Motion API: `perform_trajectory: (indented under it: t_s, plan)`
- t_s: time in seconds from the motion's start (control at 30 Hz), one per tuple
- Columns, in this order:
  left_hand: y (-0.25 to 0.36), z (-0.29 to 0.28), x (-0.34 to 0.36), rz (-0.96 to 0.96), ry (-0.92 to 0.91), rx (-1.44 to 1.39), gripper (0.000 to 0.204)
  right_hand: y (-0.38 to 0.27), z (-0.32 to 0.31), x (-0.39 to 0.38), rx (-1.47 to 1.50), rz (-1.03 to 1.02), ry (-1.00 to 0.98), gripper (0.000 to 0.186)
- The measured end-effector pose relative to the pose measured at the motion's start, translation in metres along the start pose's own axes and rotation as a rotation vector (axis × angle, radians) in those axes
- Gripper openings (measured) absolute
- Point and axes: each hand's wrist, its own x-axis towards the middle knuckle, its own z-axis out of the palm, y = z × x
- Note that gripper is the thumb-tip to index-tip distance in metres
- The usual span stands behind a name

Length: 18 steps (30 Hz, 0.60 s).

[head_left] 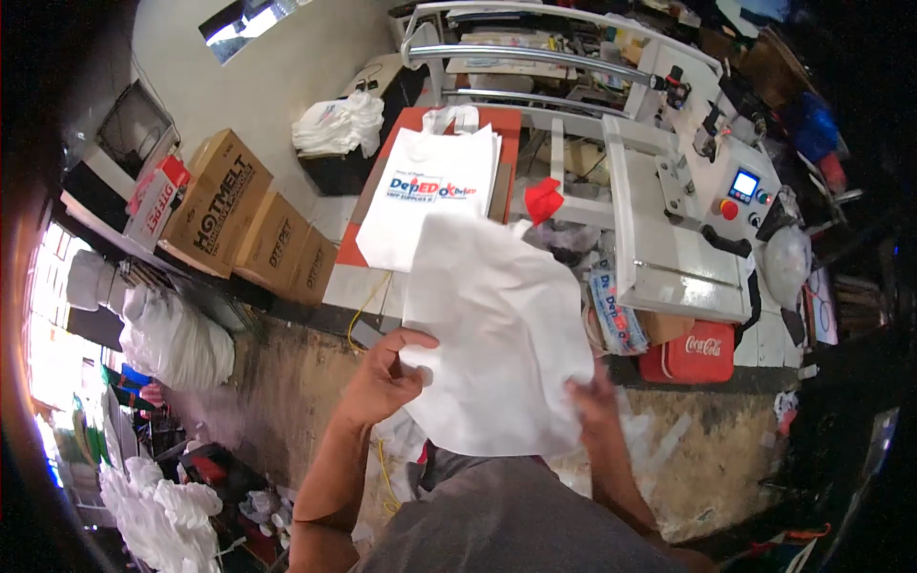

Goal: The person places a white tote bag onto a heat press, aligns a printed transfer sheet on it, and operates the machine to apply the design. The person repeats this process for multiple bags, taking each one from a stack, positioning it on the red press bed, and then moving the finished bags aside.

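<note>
I hold a plain, creased white fabric piece, apparently a bag [492, 325], upright in front of my body. My left hand [392, 372] pinches its left edge between thumb and fingers. My right hand [597, 411], somewhat blurred, grips the lower right edge. Just beyond it, white tote bags with coloured printing [430, 162] lie stacked on a red board [373, 239], their handles toward the back. A crumpled red cloth [543, 199] sits to the right of that board.
A white heat press [678, 244] with a control panel stands right, above a red cooler [688, 358]. Cardboard boxes [215, 205] line the left wall. White fabric heaps lie at back [339, 124], left [177, 344] and lower left [143, 516]. A yellow cord [368, 306] hangs near the bench edge.
</note>
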Motion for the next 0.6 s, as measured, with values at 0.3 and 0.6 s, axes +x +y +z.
perform_trajectory:
  t_s: [0.3,0.6]
  plan:
    - [0.093,-0.079,0.135,0.307,0.239,0.179,0.029,-0.177,0.084,0.137,0.047,-0.160,-0.175,0.055]
    - [0.246,-0.210,0.314,1.326,0.821,0.457,0.030,-0.353,0.233,0.220,-0.480,-1.649,0.165,0.033]
